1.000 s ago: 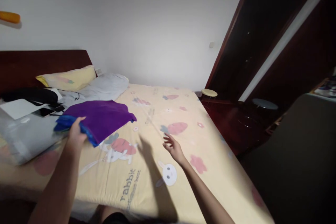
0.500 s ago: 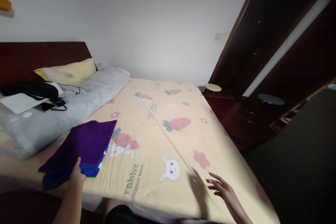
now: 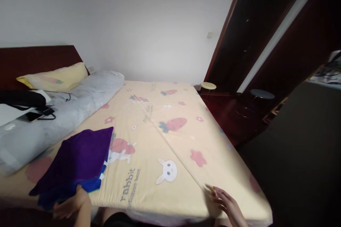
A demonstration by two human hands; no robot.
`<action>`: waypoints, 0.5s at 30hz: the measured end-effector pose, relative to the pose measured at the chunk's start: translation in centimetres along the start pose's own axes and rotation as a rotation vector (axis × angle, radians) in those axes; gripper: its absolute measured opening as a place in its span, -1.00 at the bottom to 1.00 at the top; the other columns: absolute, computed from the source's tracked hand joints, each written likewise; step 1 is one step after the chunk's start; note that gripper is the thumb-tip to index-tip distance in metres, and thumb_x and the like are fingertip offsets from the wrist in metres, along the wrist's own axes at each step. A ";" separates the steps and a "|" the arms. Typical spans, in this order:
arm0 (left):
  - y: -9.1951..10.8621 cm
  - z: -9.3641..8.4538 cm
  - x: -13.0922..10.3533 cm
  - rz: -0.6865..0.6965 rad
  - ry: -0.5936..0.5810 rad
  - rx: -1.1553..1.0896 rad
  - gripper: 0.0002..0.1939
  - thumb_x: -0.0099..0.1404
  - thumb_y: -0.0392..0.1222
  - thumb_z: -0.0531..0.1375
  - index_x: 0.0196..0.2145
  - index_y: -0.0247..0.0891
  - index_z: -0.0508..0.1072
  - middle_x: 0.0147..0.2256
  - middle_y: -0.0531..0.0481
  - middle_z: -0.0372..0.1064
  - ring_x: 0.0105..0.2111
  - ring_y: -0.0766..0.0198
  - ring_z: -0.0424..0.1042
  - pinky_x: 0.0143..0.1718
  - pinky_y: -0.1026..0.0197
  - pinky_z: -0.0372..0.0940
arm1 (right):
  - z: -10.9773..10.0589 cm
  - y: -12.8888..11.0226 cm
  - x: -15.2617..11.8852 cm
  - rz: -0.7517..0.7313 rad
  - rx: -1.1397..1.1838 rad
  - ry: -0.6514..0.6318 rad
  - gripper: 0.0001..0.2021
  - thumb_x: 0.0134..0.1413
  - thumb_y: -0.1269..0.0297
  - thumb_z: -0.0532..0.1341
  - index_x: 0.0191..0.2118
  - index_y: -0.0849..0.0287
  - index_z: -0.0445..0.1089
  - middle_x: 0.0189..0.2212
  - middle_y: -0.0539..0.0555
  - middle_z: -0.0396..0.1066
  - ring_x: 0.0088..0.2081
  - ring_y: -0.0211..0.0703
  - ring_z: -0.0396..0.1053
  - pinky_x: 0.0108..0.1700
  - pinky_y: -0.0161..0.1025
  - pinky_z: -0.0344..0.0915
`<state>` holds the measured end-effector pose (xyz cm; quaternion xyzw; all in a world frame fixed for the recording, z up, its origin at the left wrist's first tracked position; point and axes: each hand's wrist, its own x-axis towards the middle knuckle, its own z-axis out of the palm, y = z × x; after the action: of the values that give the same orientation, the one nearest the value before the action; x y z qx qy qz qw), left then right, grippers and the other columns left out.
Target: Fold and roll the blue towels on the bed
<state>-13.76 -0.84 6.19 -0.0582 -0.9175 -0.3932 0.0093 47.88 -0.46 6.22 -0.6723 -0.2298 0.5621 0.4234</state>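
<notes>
A purple cloth (image 3: 85, 152) lies spread near the left front edge of the bed. Beneath it shows a blue cloth (image 3: 92, 185), its right side marked by small white tabs. My left hand (image 3: 74, 204) is at the near edge of these cloths, thumb up against the blue one. Its other fingers stretch out to the left, slightly blurred, and do not appear to grip anything. Over the front right of the patterned bedsheet (image 3: 149, 156), my right hand (image 3: 226, 204) is low, fingers apart and loosely bent. I cannot tell whether its fingertips touch the sheet.
A rolled grey quilt (image 3: 80, 103) runs along the left, bearing a phone (image 3: 33, 116), cables and a black item (image 3: 22, 98). Behind it, a yellow pillow (image 3: 55, 78) leans near the headboard (image 3: 39, 56). Two round stools (image 3: 208, 86) stand beyond the bed's right side.
My left hand has slid down toward the bed's front edge, its fingers now stretching left. My right hand has lowered closer to the sheet. The view has shifted slightly to the right.
</notes>
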 end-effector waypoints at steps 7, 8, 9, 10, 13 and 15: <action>2.7 0.9 -0.6 0.787 -0.397 0.448 -0.41 0.25 -0.01 0.01 0.15 -0.41 0.28 0.13 -0.34 0.26 0.10 -0.13 0.26 0.07 -0.06 0.18 | -2.5 2.8 1.3 0.094 0.209 0.012 -0.43 -0.57 -0.09 0.43 -0.32 0.14 0.50 -0.38 0.11 0.53 -0.36 -0.03 0.47 -0.30 -0.19 0.35; 3.2 1.2 0.0 0.786 -0.450 0.527 -0.46 0.25 -0.07 0.01 0.11 -0.42 0.33 0.11 -0.33 0.29 0.07 -0.11 0.30 0.02 -0.04 0.20 | -2.9 3.0 1.2 0.112 0.237 0.009 -0.42 -0.57 -0.09 0.44 -0.31 0.13 0.49 -0.38 0.10 0.53 -0.36 -0.02 0.47 -0.30 -0.20 0.35; 3.4 1.3 0.5 0.777 -0.474 0.576 -0.50 0.25 -0.11 0.00 0.07 -0.41 0.38 0.08 -0.33 0.32 0.04 -0.09 0.33 -0.02 -0.01 0.23 | -3.4 3.1 1.0 0.125 0.250 0.008 -0.41 -0.57 -0.09 0.44 -0.29 0.12 0.48 -0.37 0.10 0.53 -0.36 -0.03 0.48 -0.31 -0.21 0.34; 3.6 1.4 0.9 0.765 -0.483 0.587 -0.53 0.25 -0.14 0.00 0.03 -0.38 0.42 0.06 -0.31 0.35 0.02 -0.08 0.35 -0.05 0.00 0.24 | -3.8 3.3 0.8 0.134 0.250 0.005 -0.41 -0.55 -0.10 0.44 -0.28 0.12 0.48 -0.37 0.09 0.53 -0.37 -0.05 0.48 -0.32 -0.22 0.33; 3.7 1.2 1.8 0.687 -0.560 0.521 -0.63 0.26 -0.13 0.01 -0.13 -0.29 0.53 -0.06 -0.27 0.44 -0.10 -0.08 0.44 -0.15 0.04 0.27 | -4.9 3.9 0.2 0.128 0.222 -0.025 -0.41 -0.48 -0.14 0.42 -0.25 0.11 0.47 -0.36 0.09 0.52 -0.38 -0.10 0.47 -0.36 -0.26 0.30; 3.6 0.6 2.1 0.662 -0.597 0.474 -0.66 0.24 -0.15 0.03 -0.21 -0.28 0.55 -0.10 -0.26 0.47 -0.12 -0.07 0.45 -0.13 0.06 0.27 | -5.4 4.2 -0.2 0.116 0.204 -0.044 -0.41 -0.44 -0.15 0.40 -0.22 0.10 0.46 -0.33 0.11 0.53 -0.38 -0.09 0.47 -0.37 -0.25 0.29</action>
<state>-15.39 2.27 8.54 -0.4522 -0.8767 -0.1162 -0.1163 52.24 -4.52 2.91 -0.6253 -0.1417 0.6208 0.4511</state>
